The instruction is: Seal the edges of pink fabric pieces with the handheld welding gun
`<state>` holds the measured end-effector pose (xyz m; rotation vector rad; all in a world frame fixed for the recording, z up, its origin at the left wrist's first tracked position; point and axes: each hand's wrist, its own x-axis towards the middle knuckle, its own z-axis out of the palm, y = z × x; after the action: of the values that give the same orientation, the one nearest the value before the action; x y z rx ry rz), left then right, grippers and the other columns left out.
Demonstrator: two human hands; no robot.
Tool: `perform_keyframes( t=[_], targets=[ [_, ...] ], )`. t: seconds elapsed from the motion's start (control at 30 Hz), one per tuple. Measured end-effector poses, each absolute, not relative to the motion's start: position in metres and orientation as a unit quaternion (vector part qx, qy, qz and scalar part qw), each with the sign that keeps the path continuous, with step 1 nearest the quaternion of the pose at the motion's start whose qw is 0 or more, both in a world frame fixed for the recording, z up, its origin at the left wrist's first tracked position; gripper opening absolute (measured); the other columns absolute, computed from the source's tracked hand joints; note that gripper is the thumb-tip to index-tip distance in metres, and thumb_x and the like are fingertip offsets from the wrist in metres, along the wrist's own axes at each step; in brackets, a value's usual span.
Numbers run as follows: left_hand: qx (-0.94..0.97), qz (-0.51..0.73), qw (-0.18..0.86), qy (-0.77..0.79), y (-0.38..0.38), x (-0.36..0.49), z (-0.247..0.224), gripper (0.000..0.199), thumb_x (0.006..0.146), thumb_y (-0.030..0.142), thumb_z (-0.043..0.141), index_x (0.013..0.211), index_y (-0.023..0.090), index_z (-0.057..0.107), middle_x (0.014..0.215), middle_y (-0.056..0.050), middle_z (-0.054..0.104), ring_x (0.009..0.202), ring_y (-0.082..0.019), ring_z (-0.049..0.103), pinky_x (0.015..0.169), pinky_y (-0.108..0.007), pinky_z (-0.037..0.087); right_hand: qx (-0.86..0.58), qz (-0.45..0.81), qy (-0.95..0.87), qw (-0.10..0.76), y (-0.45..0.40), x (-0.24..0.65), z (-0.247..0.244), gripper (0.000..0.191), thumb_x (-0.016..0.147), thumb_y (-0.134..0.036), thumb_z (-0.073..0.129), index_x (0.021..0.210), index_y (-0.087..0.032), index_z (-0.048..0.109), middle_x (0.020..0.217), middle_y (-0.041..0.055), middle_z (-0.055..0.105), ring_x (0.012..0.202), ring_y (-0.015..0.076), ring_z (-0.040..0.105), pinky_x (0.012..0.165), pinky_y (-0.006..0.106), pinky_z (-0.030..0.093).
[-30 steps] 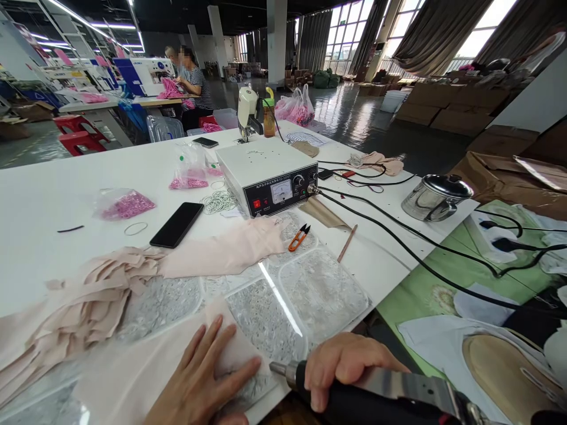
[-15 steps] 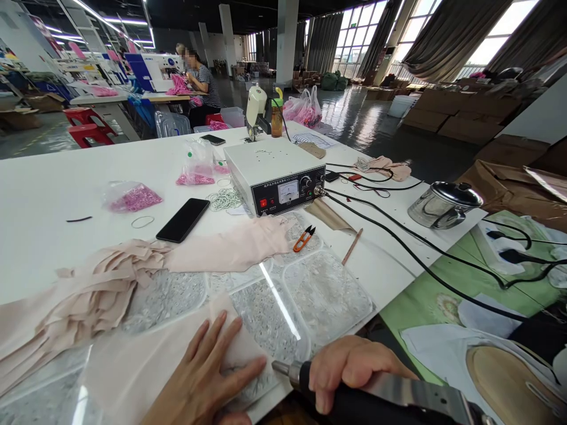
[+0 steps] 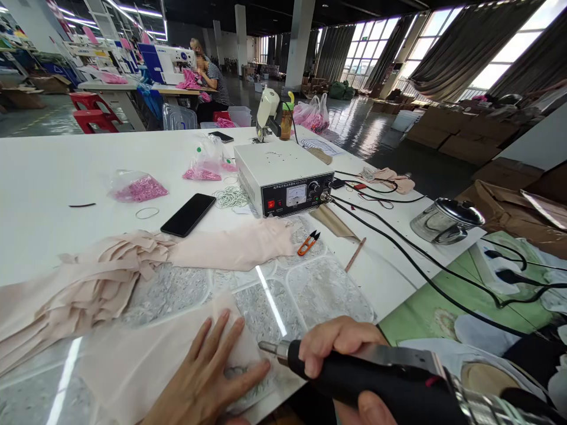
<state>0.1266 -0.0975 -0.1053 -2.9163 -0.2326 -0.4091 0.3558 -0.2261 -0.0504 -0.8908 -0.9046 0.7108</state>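
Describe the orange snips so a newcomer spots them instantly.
Find the white box with the dial meter. In front of it, on the marbled mat, just right of the pink fabric, lie the snips. Orange body, two dark pointed tips, unlike the brown stick nearby.

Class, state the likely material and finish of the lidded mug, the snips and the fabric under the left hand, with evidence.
Lidded mug: lid probably polished metal, reflecting brightly; body metal or glass, unclear.
Snips: blades likely dark metal; smooth orange handle, perhaps plastic or coated metal.
Fabric: thin, matte textile, softly creased; fibre unclear.
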Motion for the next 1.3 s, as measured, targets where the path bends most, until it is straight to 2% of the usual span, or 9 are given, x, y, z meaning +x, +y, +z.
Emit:
perform_keyframes(
  t=[0.07,0.17,0.4,0.53,0.63,0.77,0.93,1.1,1.3],
  targets=[
    [-0.983,-0.137,0.085,-0.082,-0.099,0.126,-0.107,0.085,0.092,0.081,0.053,0.163,0.042,0.028,0.160,-0.020,0.043,0.141,-0.046,0.050,0.109,-0.059,0.045,-0.401,0.287,-0.421,0.761,-0.214,0.347,-0.048,0.019,0.095,-0.044,0.061,0.108,-0.030,0.062,0.087,0.0036,0.067,0.077,0.0213,0.066,0.074,0.040,0.058],
    [-0.983,-0.145,0.071,-0.091,-0.101,0.126,-0.109,0.084,0.091,0.079,0.056,0.162,0.043,0.030,0.162,-0.017,0.041,0.143,-0.046,0.047,0.110,-0.059,0.045,-0.381,0.260,-0.436,0.773,-0.200,0.341,-0.054,0.020,0.096,-0.045,0.060,0.108,-0.029,0.061,0.087,0.0023,0.066,0.072,0.0191,0.065,0.071,0.038,0.057],
    [-0.982,-0.156,0.034,-0.104,-0.103,0.124,-0.118,0.083,0.086,0.080,0.063,0.158,0.047,0.037,0.165,-0.015,0.037,0.140,-0.048,0.049,0.110,-0.062,0.043,-0.384,0.258,-0.453,0.762,-0.193,0.342,-0.062,0.021,0.096,-0.044,0.059,0.109,-0.028,0.060,0.086,0.0023,0.065,0.072,0.0200,0.064,0.069,0.039,0.057],
    [-0.978,-0.159,0.009,-0.137,-0.108,0.125,-0.128,0.097,0.071,0.080,0.079,0.155,0.051,0.040,0.168,-0.015,0.031,0.147,-0.050,0.039,0.113,-0.068,0.037,-0.383,0.259,-0.456,0.760,-0.191,0.342,-0.062,0.020,0.096,-0.043,0.060,0.109,-0.028,0.061,0.086,0.0023,0.067,0.073,0.0195,0.065,0.071,0.038,0.058],
    [-0.977,-0.154,-0.006,-0.147,-0.111,0.125,-0.130,0.101,0.063,0.079,0.085,0.151,0.051,0.046,0.167,-0.013,0.035,0.149,-0.050,0.036,0.115,-0.068,0.035,-0.392,0.254,-0.463,0.754,-0.189,0.342,-0.063,0.015,0.097,-0.041,0.059,0.105,-0.028,0.060,0.083,0.0019,0.067,0.070,0.0193,0.065,0.070,0.038,0.058],
    [-0.976,-0.157,-0.009,-0.150,-0.110,0.125,-0.131,0.089,0.070,0.081,0.078,0.149,0.050,0.051,0.166,-0.010,0.038,0.150,-0.049,0.033,0.116,-0.068,0.035,-0.398,0.262,-0.463,0.748,-0.189,0.344,-0.063,0.016,0.098,-0.042,0.058,0.105,-0.028,0.059,0.083,0.0019,0.068,0.070,0.0195,0.066,0.071,0.039,0.058],
    [-0.980,-0.154,-0.015,-0.129,-0.109,0.124,-0.133,0.091,0.074,0.079,0.077,0.153,0.049,0.044,0.168,-0.013,0.033,0.149,-0.049,0.036,0.113,-0.069,0.039,-0.404,0.255,-0.434,0.764,-0.196,0.346,-0.055,0.018,0.096,-0.044,0.060,0.104,-0.028,0.062,0.085,0.0011,0.066,0.068,0.0176,0.065,0.067,0.036,0.059],
    [-0.977,-0.145,-0.002,-0.159,-0.112,0.125,-0.130,0.092,0.073,0.081,0.076,0.153,0.053,0.042,0.167,-0.014,0.036,0.150,-0.049,0.033,0.113,-0.070,0.037,-0.396,0.263,-0.431,0.767,-0.203,0.345,-0.054,0.018,0.096,-0.043,0.060,0.105,-0.028,0.063,0.087,0.0013,0.066,0.068,0.0168,0.065,0.067,0.035,0.058],
    [-0.981,-0.156,-0.008,-0.119,-0.108,0.123,-0.132,0.091,0.081,0.080,0.069,0.158,0.047,0.036,0.170,-0.019,0.024,0.149,-0.051,0.035,0.110,-0.070,0.040,-0.387,0.265,-0.441,0.765,-0.203,0.344,-0.058,0.017,0.097,-0.042,0.060,0.107,-0.028,0.061,0.088,0.0012,0.066,0.069,0.0161,0.065,0.067,0.034,0.058]
  ],
)
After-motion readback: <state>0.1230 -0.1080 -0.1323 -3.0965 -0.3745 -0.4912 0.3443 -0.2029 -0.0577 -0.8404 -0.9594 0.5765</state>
